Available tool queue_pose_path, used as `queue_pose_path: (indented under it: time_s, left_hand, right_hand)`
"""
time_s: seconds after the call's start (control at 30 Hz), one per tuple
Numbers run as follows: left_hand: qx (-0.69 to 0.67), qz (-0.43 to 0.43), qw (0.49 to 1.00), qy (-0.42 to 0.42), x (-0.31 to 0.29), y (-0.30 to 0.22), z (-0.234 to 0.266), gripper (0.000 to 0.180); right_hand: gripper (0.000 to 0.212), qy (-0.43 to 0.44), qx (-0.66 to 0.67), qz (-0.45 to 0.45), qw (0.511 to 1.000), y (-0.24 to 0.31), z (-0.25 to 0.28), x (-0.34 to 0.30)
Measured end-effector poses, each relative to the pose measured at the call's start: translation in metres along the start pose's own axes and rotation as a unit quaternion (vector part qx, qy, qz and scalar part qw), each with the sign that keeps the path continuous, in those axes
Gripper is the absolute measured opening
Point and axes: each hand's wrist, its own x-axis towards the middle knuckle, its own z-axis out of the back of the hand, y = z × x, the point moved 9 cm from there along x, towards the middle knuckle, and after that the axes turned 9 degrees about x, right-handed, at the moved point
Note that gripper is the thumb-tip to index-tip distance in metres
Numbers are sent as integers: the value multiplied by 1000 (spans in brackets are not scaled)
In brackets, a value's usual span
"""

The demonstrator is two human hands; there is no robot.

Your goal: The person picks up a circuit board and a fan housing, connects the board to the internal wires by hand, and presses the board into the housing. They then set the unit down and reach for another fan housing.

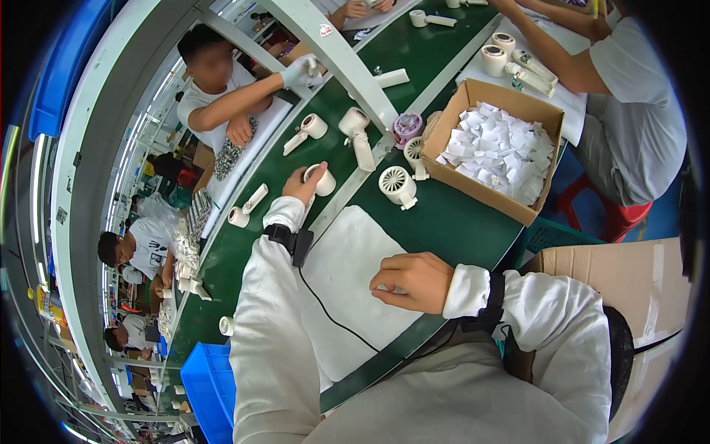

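At the belt's edge, my left hand (302, 186) is closed around a cream handheld fan (324, 180), its fingers against the round head. Part of that fan is hidden by the hand. My right hand (416, 283) hovers over or rests on a white mat (355, 296); its fingers are curled in and no object shows in them. Beyond the mat stands a round cream fan head (398, 186) with a spoked grille. More handheld fans lie on the green belt: one fan (358, 139) just beyond my left hand, another fan (306, 133) farther left.
A cardboard box (473, 194) full of white paper slips stands at the far right, beside a purple round part (407, 127). A grey metal post (347, 66) rises over the belt. Co-workers sit along both sides. A blue bin (208, 392) is at lower left.
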Motion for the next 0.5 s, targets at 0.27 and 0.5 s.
queue_pose_path:
  time_s: [0.27,0.5]
  left_hand:
    - [74,-142,974,163,-67,-26,27,62]
    - [-256,46,919,295,-199,-75,74,44]
  right_hand:
    - [11,28,-2,-7,1000,-2,-2,-3]
    - [32,-26,15,-22,999,12,13,2]
